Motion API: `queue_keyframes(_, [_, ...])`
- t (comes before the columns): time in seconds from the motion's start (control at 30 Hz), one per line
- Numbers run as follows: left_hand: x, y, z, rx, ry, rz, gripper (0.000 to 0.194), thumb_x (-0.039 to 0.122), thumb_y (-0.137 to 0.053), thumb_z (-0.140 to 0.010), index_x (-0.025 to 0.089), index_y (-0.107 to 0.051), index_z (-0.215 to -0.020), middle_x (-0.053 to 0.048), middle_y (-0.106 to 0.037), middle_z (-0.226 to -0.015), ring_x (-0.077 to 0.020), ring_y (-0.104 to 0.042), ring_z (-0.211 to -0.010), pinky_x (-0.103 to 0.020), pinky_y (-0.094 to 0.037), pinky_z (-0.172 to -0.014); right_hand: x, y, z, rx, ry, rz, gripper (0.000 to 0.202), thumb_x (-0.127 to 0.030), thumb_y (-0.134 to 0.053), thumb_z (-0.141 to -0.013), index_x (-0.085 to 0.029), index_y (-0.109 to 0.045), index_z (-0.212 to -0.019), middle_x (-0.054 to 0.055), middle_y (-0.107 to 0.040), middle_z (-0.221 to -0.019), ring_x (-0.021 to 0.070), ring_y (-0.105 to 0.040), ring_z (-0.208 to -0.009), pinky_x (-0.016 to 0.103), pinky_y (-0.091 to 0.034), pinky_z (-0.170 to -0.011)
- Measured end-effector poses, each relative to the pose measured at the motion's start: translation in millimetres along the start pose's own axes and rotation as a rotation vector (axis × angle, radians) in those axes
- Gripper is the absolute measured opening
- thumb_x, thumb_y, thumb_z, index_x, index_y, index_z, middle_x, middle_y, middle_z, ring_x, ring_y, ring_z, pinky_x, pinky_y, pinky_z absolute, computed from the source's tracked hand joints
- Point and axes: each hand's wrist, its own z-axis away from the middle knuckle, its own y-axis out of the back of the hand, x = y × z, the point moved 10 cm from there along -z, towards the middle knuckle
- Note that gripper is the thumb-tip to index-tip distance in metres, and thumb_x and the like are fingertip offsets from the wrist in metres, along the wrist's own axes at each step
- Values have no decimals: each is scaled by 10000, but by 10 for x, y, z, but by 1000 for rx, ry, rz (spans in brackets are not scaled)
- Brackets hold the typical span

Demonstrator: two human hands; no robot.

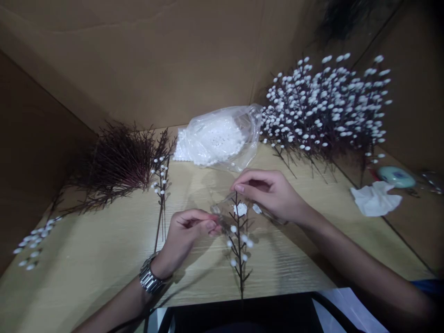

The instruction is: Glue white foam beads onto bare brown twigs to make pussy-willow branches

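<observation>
In front of clear plastic bag of white beads (pixel 220 136): slender dark-brown twig with white berries (pixel 239 245), left hand (pixel 190 225), right hand (pixel 272 189). Both pinched narrow; cannot tell on what.

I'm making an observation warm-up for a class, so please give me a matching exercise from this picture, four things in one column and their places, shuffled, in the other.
Things:
1. Brown twig with a few white balls
2. Clear plastic bag of white beads
3. Dark bundle of mostly bare twigs
4. Metal-banded wristwatch

Places:
A. Back left of the tabletop
B. Left wrist
C. Back middle of the tabletop
D. Between left hand and right hand

Pairs: 1-D, 2-C, 3-A, 4-B
</observation>
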Motion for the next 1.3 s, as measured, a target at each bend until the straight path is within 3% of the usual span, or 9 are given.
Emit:
queue_keyframes(0.13, [56,-50,32,-22,-26,8,127,230,-835,-790,174,-746,-720,18,-700,-612,-100,-596,-574,-203,-449,-577,-3,-2,2,0,6,4,173,-369,-690,-872,-205,-744,-881,33,-711,-877,151,-618,-766,285,-460,-657])
queue_keyframes(0.27, [122,-146,47,-51,-43,38,335,347,-688,-925,154,-656,-652,21,-593,-521,-104,-521,-521,-214,-393,-526,19,10,1,10,-3,7,189,-384,-691,-865,-202,-742,-869,36,-708,-864,155,-616,-764,290,-462,-661])
queue_keyframes(0.5, [145,-263,70,-109,-40,149,568,446,-491,-1014,172,-521,-517,54,-376,-398,-99,-367,-416,-227,-298,-461,16,4,2,6,3,13,185,-385,-691,-869,-207,-741,-870,38,-711,-873,166,-632,-798,295,-478,-689])
queue_keyframes(0.6, [105,-279,75,-148,11,196,472,439,-580,-971,167,-588,-586,45,-436,-475,-105,-414,-467,-230,-348,-500,14,0,11,-1,1,28,177,-387,-686,-878,-219,-741,-875,39,-709,-886,171,-629,-802,297,-475,-677])
queue_keyframes(0.77, [70,-224,66,-160,15,173,222,314,-834,-777,171,-677,-713,23,-564,-630,-113,-501,-571,-225,-392,-561,-41,-13,26,-24,32,16,158,-373,-690,-882,-224,-740,-882,40,-706,-901,178,-634,-830,295,-477,-689])
queue_keyframes(0.97, [30,-175,30,-150,11,159,252,243,-901,-685,182,-658,-704,40,-584,-622,-99,-498,-556,-195,-377,-538,-57,-34,41,-42,31,-9,132,-349,-702,-869,-224,-745,-881,33,-695,-894,170,-623,-817,291,-456,-664])
queue_keyframes(1.3, [-13,-216,59,-115,83,179,354,418,-720,-880,148,-629,-671,20,-556,-529,-90,-476,-442,-192,-350,-448,-49,-20,33,-33,41,13,146,-357,-686,-885,-222,-742,-885,37,-694,-890,170,-618,-817,294,-457,-659])
